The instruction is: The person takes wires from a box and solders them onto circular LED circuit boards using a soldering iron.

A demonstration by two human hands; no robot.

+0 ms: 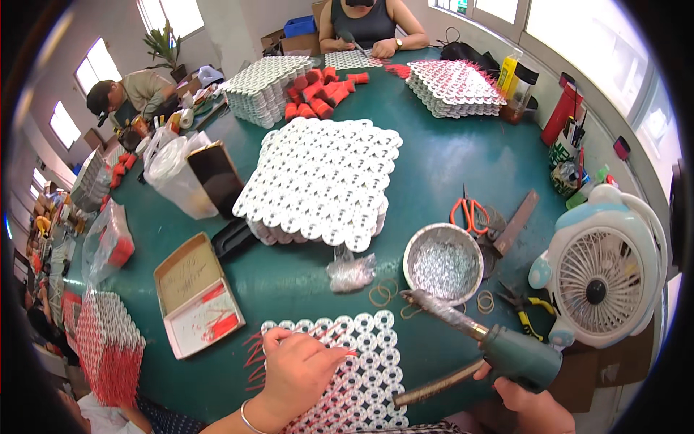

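Observation:
My left hand [300,369] is over a panel of joined round white circuit boards [372,354], its thumb and fingers pinched on a short red wire [351,354]. More red wires lie across the panel and stick out past its left edge. My right hand [524,405] grips a dark green soldering gun [524,354], its metal nose angled up and left to the rim of a round bowl [442,264] of silvery bits. A brown rod [437,383] slants from near my right fingers toward the panel's right edge. Part of the panel is hidden under my left hand and wrist.
An open cardboard box [191,278] holds red wires. Beyond the panel rises a stack of white board panels [318,181]. To the right are orange-handled scissors [468,213], yellow-handled pliers [533,311] and a white fan [596,271]. A person [372,32] works across the table.

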